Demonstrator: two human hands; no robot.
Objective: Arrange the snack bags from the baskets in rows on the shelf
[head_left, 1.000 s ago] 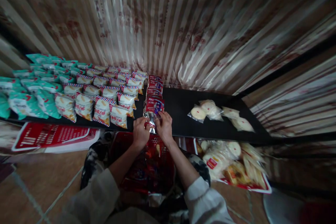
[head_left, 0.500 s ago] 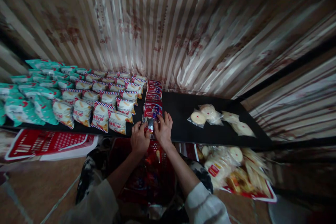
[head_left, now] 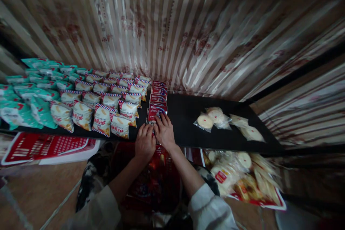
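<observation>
A column of red snack packets (head_left: 157, 109) lies overlapped from the back to the front of the black shelf. At its front end, my left hand (head_left: 145, 141) rests with bent fingers on the near packet's left side. Beside it, my right hand (head_left: 165, 131) lies over the same packet with its fingers stretched forward. Both hands press from above, and they cover most of that packet. Below them, a red basket (head_left: 172, 183) between the legs holds more red packets, dim and partly hidden by the forearms.
White snack bags (head_left: 120, 125) stand in rows left of the red column, with teal bags (head_left: 43, 111) farther left. Round crackers in clear wrap (head_left: 205, 121) and flat pale packets (head_left: 252, 133) lie on the black shelf (head_left: 183, 122) at right. Below is a tray of wrapped food (head_left: 229, 172).
My hands have come closer together and lie flatter over the front red packet. Its silvery part, seen between them before, is now mostly covered. The view has shifted slightly.
</observation>
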